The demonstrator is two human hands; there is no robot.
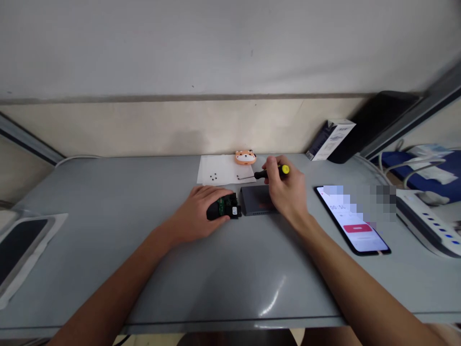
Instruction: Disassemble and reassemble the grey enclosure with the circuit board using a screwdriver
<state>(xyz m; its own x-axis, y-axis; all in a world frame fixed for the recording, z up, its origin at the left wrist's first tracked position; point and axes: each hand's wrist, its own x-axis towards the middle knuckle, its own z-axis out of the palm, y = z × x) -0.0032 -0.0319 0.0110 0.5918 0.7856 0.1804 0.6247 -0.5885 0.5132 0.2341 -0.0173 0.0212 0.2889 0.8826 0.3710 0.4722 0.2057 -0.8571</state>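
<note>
My left hand point(200, 211) is wrapped around a black electronic device point(230, 205), whose green circuit board shows at its right end. A black-and-yellow screwdriver point(272, 172) is gripped in my right hand point(288, 190), its thin shaft pointing left over white paper point(230, 168). At the shaft's tip is a tiny dark speck, too small to make out clearly. Several small dark screws point(213, 177) lie on the left part of the paper. Below my right hand, a flat dark grey box point(257, 202) rests on the table, partly covered by that hand.
An orange animal-faced case point(245, 157) sits at the paper's back edge. On the right are a lit phone point(353, 226), a white power strip point(428, 221) and a small carton point(331, 139) leaning by a black object point(374, 120). A dark tablet-like slab point(21, 245) lies far left.
</note>
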